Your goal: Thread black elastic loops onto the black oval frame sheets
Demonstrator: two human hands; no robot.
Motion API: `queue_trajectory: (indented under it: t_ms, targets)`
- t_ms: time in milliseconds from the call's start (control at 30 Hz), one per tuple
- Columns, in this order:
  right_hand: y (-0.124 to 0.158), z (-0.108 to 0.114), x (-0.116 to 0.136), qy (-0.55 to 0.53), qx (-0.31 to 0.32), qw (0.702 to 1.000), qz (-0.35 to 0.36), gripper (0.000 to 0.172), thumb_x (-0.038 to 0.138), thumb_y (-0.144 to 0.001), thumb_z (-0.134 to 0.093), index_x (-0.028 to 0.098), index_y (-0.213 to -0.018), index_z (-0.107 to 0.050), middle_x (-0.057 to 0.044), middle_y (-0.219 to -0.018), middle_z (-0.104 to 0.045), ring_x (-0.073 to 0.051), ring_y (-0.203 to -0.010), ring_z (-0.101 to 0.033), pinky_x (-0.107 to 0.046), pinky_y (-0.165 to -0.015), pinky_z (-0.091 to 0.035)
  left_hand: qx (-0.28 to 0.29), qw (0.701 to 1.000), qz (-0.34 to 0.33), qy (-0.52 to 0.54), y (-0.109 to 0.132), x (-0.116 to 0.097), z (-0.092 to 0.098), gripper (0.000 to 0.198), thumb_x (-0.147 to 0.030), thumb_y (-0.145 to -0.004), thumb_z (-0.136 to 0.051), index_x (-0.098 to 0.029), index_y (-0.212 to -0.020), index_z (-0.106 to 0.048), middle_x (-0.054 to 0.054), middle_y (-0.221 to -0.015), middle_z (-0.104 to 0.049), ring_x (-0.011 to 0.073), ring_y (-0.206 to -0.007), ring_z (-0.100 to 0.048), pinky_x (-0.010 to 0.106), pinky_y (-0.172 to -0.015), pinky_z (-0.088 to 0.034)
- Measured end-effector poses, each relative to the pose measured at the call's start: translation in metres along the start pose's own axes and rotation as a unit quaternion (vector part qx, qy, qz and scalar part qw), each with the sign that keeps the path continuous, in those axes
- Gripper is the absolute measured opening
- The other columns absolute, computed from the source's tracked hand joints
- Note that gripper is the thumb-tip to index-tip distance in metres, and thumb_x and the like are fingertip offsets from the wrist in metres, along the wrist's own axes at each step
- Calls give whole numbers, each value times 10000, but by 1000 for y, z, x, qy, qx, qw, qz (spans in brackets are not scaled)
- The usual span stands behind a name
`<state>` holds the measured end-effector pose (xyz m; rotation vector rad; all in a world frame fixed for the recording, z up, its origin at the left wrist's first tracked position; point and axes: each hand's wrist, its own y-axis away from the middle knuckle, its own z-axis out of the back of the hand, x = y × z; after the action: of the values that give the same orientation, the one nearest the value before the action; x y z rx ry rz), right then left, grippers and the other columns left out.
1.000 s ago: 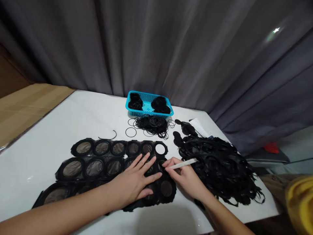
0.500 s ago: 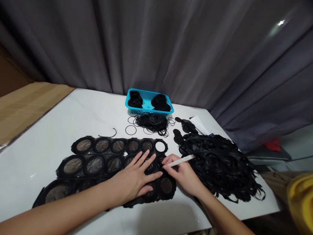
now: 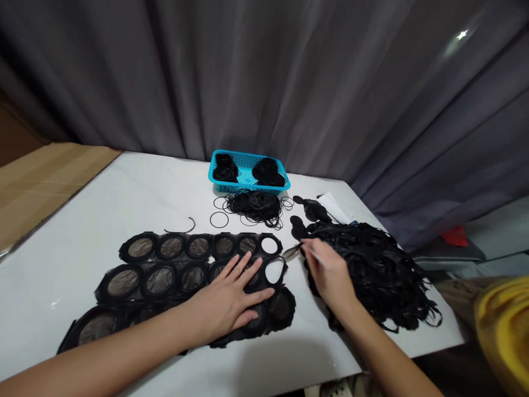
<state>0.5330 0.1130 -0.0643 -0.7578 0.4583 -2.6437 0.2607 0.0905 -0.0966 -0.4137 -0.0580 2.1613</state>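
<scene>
In the head view, the glossy white tabletop (image 3: 136, 201) runs back to a grey fabric curtain (image 3: 248, 71), bordered at the left by brown cardboard (image 3: 53, 179); white surface shows before the curtain at the left, and a narrow strip of it separates the work from the loose heap of black ring-shaped scraps (image 3: 372, 275) crowding the right side; behind the work lie a thin curved black strand (image 3: 192, 224), a tangle of thin black rings (image 3: 258, 205) and a blue perforated plastic basket (image 3: 252, 187) holding black bundles; the flat black sheet of joined rings (image 3: 177, 278) lies at front centre in three rows, most circles filmed over in translucent grey, two at the right end showing white; the left hand (image 3: 229, 309) spreads flat on it, fingers apart, grasping nothing; the right hand (image 3: 330, 270), closed around a slim white tool (image 3: 317, 256), has a small dark filmy piece (image 3: 291, 252) at its fingertips, just beside the sheet's right edge.
</scene>
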Motion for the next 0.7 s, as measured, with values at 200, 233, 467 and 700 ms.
queue_trajectory:
  t_ms: [200,233,467,700]
  targets:
    - [22,26,9,-108,33,987,-110,181,347,-1004,-494,241,-903,-600,-74,-988,-726,-242,-938,-692,-343,-842,-513,29,998,-59,1,5,-14,12,583,-436,-953,-654,-315,-1492,-467,143,-1595,-373,349,-1474,-338,528,-1207,-271]
    - [32,23,15,-142,74,980,-116,191,343,-1002,-494,241,-877,-595,-67,-972,-727,-237,-948,-692,-334,-840,-511,37,997,-68,8,7,-18,13,596,-444,-939,-671,-313,-1486,-475,147,-1587,-384,349,-1464,-359,521,-1203,-285]
    - [72,-5,43,-269,178,932,-167,168,248,-943,-545,224,-777,-547,-57,-1026,-694,-210,-1019,-653,-318,-883,-478,23,996,-64,53,19,-27,5,660,-402,-895,-735,-362,-1493,-460,87,-1663,-202,364,-1500,-262,539,-1223,-220]
    - [67,-5,44,-282,172,932,-149,173,233,-916,-561,220,-747,-526,-55,-982,-660,-209,-978,-633,-321,-866,-458,22,996,-61,53,19,-27,3,614,-403,-902,-723,-373,-1469,-491,81,-1667,-194,377,-1501,-253,552,-1215,-232]
